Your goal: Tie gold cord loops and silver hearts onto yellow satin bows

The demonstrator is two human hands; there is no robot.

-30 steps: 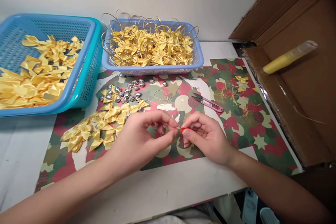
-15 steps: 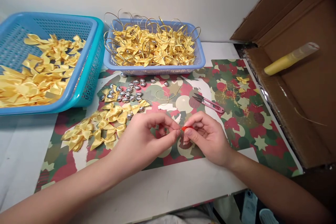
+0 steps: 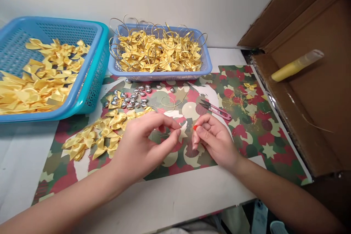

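My left hand (image 3: 148, 142) is closed in a pinch over the patterned paper mat (image 3: 260, 142); what its thumb and forefinger hold is too thin to make out. My right hand (image 3: 215, 140) is closed on a small red piece (image 3: 195, 127) held at its fingertips. The two hands are a short gap apart. A pile of yellow ribbon bows (image 3: 95, 135) lies just left of my left hand. Silver heart beads (image 3: 131, 97) are scattered behind it. Pink thread snips (image 3: 216, 109) lie just beyond my right hand.
A large blue basket (image 3: 87, 76) of yellow bows stands at the back left. A smaller blue basket (image 3: 164, 75) of bows with gold loops stands behind the mat. An open cardboard box (image 3: 315, 109) with a yellow tube (image 3: 293, 66) is on the right. A gold cord loop (image 3: 168, 101) lies on the mat.
The hands have drawn slightly apart; my left hand moved a little left and down, and my right hand still pinches the red piece. The view shifted slightly.
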